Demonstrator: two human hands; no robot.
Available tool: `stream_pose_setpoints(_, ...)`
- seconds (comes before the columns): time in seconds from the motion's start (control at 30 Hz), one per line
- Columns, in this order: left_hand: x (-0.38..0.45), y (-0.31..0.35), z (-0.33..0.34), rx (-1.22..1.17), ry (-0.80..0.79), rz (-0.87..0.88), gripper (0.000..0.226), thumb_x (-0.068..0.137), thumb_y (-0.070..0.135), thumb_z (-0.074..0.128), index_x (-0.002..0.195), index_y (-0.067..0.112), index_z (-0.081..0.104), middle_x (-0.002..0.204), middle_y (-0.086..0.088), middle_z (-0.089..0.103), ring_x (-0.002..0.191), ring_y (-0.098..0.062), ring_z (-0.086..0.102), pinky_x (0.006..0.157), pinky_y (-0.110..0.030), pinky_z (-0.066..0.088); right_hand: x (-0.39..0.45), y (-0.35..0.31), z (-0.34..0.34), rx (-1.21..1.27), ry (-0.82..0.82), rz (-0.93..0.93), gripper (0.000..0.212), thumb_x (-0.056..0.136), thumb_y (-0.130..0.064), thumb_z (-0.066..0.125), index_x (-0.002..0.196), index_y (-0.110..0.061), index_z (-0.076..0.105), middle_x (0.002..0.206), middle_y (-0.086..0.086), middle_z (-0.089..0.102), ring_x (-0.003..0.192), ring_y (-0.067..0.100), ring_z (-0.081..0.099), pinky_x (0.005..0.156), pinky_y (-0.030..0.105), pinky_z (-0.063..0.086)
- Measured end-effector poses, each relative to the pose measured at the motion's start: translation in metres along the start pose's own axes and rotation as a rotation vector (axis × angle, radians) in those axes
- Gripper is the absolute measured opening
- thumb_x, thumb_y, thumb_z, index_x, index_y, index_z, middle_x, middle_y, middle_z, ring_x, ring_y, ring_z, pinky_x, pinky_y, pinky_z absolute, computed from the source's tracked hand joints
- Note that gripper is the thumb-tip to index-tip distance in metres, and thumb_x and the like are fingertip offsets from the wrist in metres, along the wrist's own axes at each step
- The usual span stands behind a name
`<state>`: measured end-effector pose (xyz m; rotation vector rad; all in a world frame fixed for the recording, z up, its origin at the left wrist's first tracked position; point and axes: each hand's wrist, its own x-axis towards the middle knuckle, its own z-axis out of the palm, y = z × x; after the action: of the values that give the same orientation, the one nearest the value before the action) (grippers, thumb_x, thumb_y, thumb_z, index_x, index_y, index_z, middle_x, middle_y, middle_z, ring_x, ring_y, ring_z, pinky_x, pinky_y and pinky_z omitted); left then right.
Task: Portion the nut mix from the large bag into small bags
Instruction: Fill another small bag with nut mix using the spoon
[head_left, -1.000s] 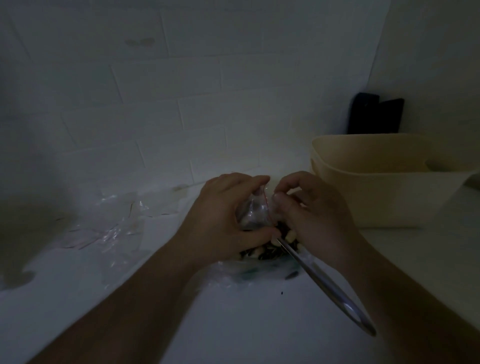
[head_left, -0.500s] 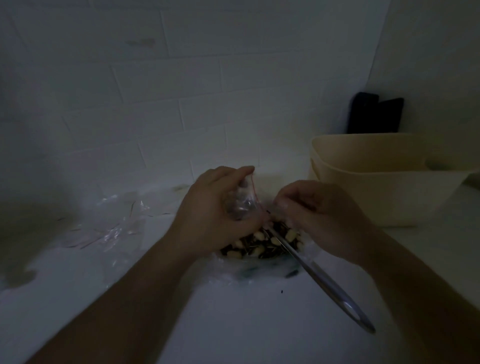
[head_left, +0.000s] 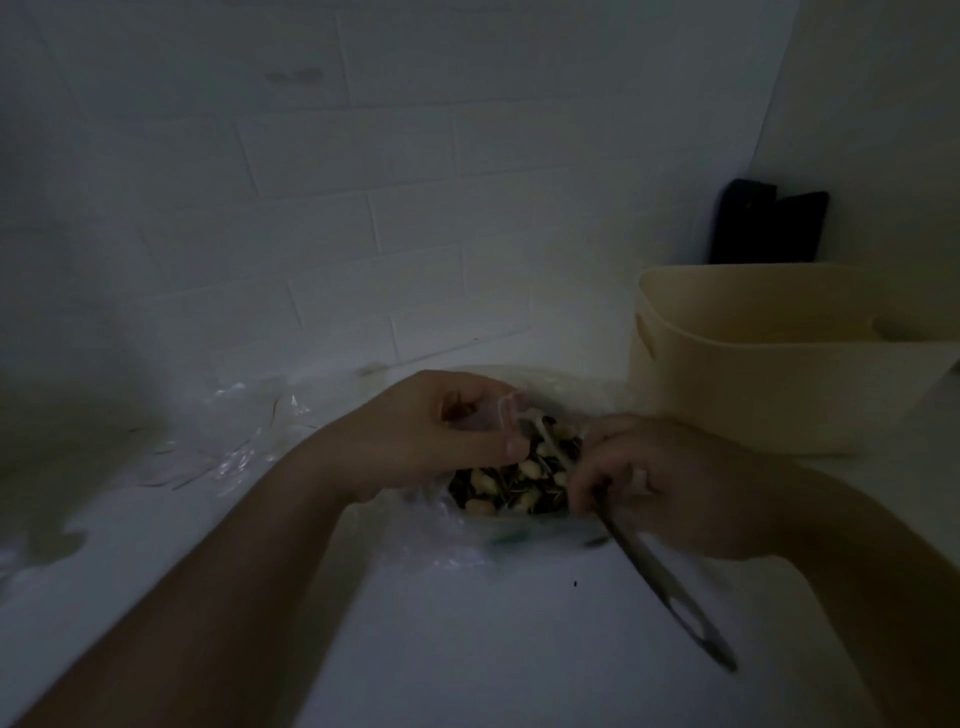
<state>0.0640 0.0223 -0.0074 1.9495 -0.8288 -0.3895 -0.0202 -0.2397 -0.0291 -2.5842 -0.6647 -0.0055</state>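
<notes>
The large clear bag (head_left: 540, 530) lies open on the white counter, showing a mix of pale nuts and dark seeds (head_left: 511, 480). My left hand (head_left: 436, 436) holds a small clear bag (head_left: 483, 413) just above the mix, fingers curled round it. My right hand (head_left: 660, 483) grips a metal spoon (head_left: 670, 587). The spoon's handle points toward the lower right, and its bowl end reaches into the nut mix by the small bag's mouth.
A cream plastic tub (head_left: 779, 374) stands at the right against the wall. Behind it leans a dark flat object (head_left: 763, 223). Loose clear small bags (head_left: 244, 441) lie crumpled at the left. A tiled wall closes the back.
My right hand let go of the small bag's top and moved down to take the spoon handle. The left hand keeps the small bag, now opened above the mix.
</notes>
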Motion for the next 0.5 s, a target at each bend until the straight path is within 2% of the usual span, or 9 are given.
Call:
stream_pose_setpoints(0.07, 0.001, 0.002, 0.001, 0.036, 0.051, -0.034, 0.033, 0.085, 0.038, 0.084, 0.116, 0.026, 0.078, 0.116, 0.007, 0.077, 0.112, -0.010, 0.071, 0.107, -0.042, 0.054, 0.008, -0.002, -0.001, 0.017, 0.271, -0.098, 0.020, 0.095, -0.023, 0.061, 0.104, -0.035, 0.075, 0.096, -0.013, 0.062, 0.088, 0.009, 0.062, 0.075, 0.022, 0.048)
stream_pose_setpoints(0.13, 0.003, 0.001, 0.002, 0.085, 0.137, -0.060, 0.026, 0.086, 0.038, 0.082, 0.110, 0.028, 0.079, 0.107, 0.008, 0.078, 0.102, -0.006, 0.072, 0.099, -0.035, 0.058, 0.015, -0.005, -0.002, 0.056, 0.487, -0.112, 0.016, 0.099, -0.018, 0.059, 0.102, -0.026, 0.073, 0.092, -0.013, 0.065, 0.086, 0.008, 0.064, 0.072, 0.015, 0.046)
stream_pose_setpoints(0.2, 0.004, -0.002, 0.005, 0.112, 0.196, -0.073, 0.023, 0.084, 0.042, 0.082, 0.106, 0.034, 0.078, 0.100, 0.018, 0.077, 0.093, 0.003, 0.071, 0.083, -0.020, 0.058, 0.019, -0.008, -0.001, 0.097, 0.596, -0.046, 0.023, 0.102, -0.009, 0.059, 0.097, -0.031, 0.067, 0.085, -0.019, 0.066, 0.080, 0.002, 0.066, 0.068, 0.007, 0.044)
stream_pose_setpoints(0.27, 0.006, -0.005, 0.006, 0.142, 0.213, -0.085, 0.026, 0.082, 0.047, 0.083, 0.106, 0.041, 0.076, 0.096, 0.027, 0.075, 0.089, 0.010, 0.069, 0.076, -0.012, 0.052, 0.019, -0.010, -0.001, 0.135, 0.634, 0.034, 0.029, 0.102, -0.009, 0.059, 0.095, -0.037, 0.063, 0.076, -0.021, 0.067, 0.071, 0.002, 0.067, 0.061, 0.007, 0.046)
stream_pose_setpoints(0.33, 0.007, -0.009, 0.007, 0.187, 0.256, -0.094, 0.034, 0.079, 0.056, 0.081, 0.110, 0.043, 0.073, 0.098, 0.027, 0.074, 0.090, 0.012, 0.067, 0.079, -0.015, 0.051, 0.016, -0.014, -0.004, 0.155, 0.703, 0.043, 0.023, 0.104, -0.014, 0.056, 0.095, -0.034, 0.063, 0.074, -0.019, 0.069, 0.068, 0.004, 0.069, 0.061, 0.007, 0.047)
stream_pose_setpoints(0.4, 0.008, -0.012, 0.010, 0.222, 0.337, -0.077, 0.043, 0.076, 0.070, 0.074, 0.110, 0.044, 0.070, 0.100, 0.024, 0.073, 0.091, 0.012, 0.066, 0.084, -0.021, 0.053, 0.012, -0.018, -0.010, 0.146, 0.791, 0.031, 0.017, 0.107, -0.027, 0.048, 0.096, -0.028, 0.061, 0.071, -0.011, 0.067, 0.065, 0.007, 0.068, 0.058, 0.008, 0.045)
stream_pose_setpoints(0.5, 0.007, -0.011, 0.015, 0.307, 0.440, -0.005, 0.047, 0.075, 0.074, 0.062, 0.112, 0.045, 0.066, 0.100, 0.022, 0.071, 0.093, 0.008, 0.065, 0.089, -0.029, 0.057, 0.007, -0.024, -0.013, 0.095, 0.841, 0.021, 0.027, 0.106, -0.042, 0.034, 0.088, -0.034, 0.052, 0.069, -0.005, 0.063, 0.059, 0.011, 0.062, 0.051, 0.009, 0.039)
